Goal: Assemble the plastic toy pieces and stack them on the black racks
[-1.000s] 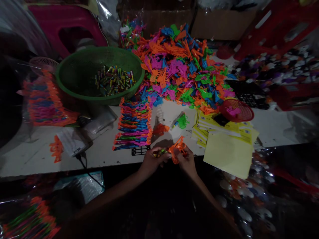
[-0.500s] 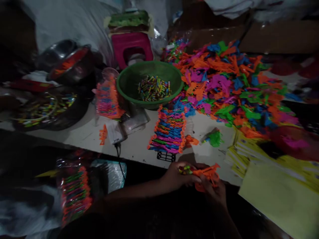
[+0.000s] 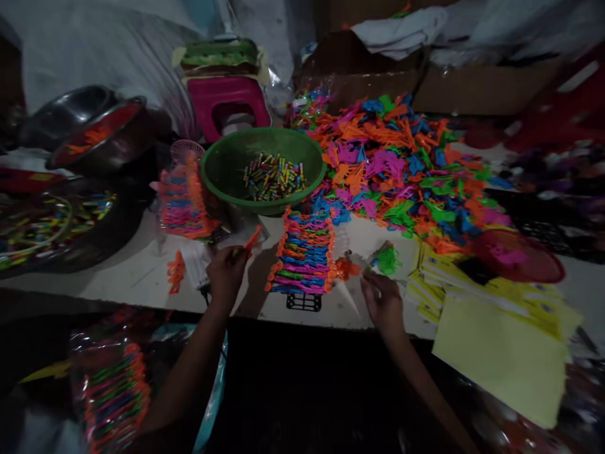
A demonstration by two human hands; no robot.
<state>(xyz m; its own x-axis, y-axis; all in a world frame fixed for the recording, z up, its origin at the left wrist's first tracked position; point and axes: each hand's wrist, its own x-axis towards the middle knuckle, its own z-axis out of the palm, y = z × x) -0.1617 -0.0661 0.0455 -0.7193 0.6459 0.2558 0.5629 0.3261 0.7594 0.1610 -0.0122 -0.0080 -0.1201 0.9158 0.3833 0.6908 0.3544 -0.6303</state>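
Note:
My left hand (image 3: 225, 276) is raised over the table's left part, its fingers closed on an orange plastic piece (image 3: 254, 238) that sticks out to the upper right. To its right stands a row of stacked plastic pieces (image 3: 305, 252) in orange, blue, pink and green, on a black rack (image 3: 304, 303). My right hand (image 3: 385, 301) has its fingertips pressed together low over the table. What they pinch, if anything, is too small to name. Just beyond it lies a green plastic piece (image 3: 388, 259), and an orange piece (image 3: 346, 268) lies to its left.
A green basin (image 3: 215, 183) holds small colourful tubes. Behind at the right spreads a heap of plastic pieces (image 3: 392, 164). Yellow cards (image 3: 501, 359) and a red dish (image 3: 551, 268) are at the right. A bagged bundle (image 3: 182, 202) and metal bowls (image 3: 66, 120) stand left.
My hands, together at the table's front edge before, are now apart. The left has moved left and forward with an orange piece; the right is over the table near the green piece.

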